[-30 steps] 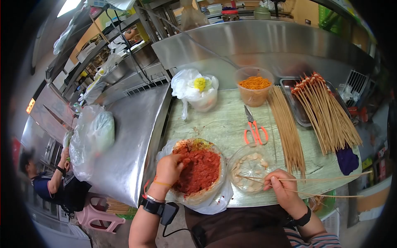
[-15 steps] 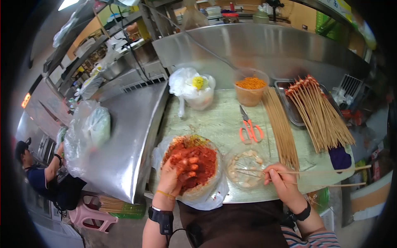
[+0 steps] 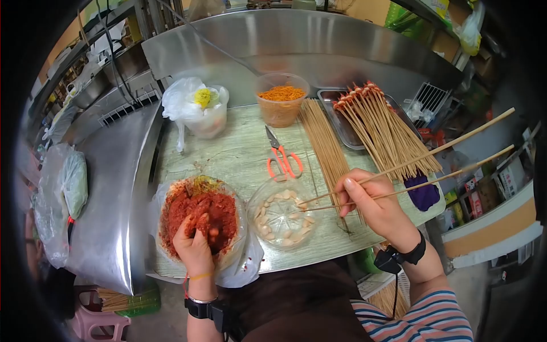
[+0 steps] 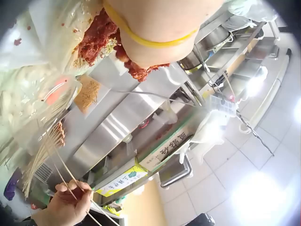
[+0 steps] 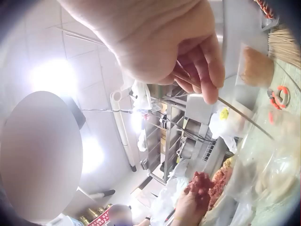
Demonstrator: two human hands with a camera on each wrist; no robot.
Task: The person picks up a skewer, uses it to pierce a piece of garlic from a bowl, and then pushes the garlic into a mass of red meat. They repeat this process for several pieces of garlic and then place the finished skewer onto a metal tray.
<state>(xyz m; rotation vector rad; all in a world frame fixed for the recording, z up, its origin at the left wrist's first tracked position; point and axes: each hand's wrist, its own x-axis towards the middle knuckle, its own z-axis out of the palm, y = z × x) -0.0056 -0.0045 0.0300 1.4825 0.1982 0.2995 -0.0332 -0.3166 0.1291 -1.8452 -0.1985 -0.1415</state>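
Note:
My left hand (image 3: 195, 248) is at a bag-lined bowl of red marinated meat (image 3: 222, 208), fingers coated red and curled with the thumb around some of the meat. A red clump (image 5: 201, 183) shows at those fingers in the right wrist view. My right hand (image 3: 373, 202) pinches two bamboo skewers (image 3: 439, 149) between thumb and fingers. Their near tips reach over a clear plastic bowl (image 3: 268, 191) of pale, clove-like pieces (image 3: 288, 195); their long ends point up to the right. The left wrist view also shows the right hand (image 4: 66, 205) with both skewers.
Beyond the bowls lie orange-handled scissors (image 3: 283, 162), a tub of orange shreds (image 3: 279, 114) and a bagged white tub (image 3: 208, 122). A bundle of bare skewers (image 3: 325, 148) lies beside a tray (image 3: 350, 137) with loaded skewers (image 3: 387, 131). A purple cloth (image 3: 423, 194) sits at the right edge.
The head view has swung right. The left fingers, spread over the meat half a second ago, are now curled at it. My right hand has risen, tilting the skewers' long ends upward.

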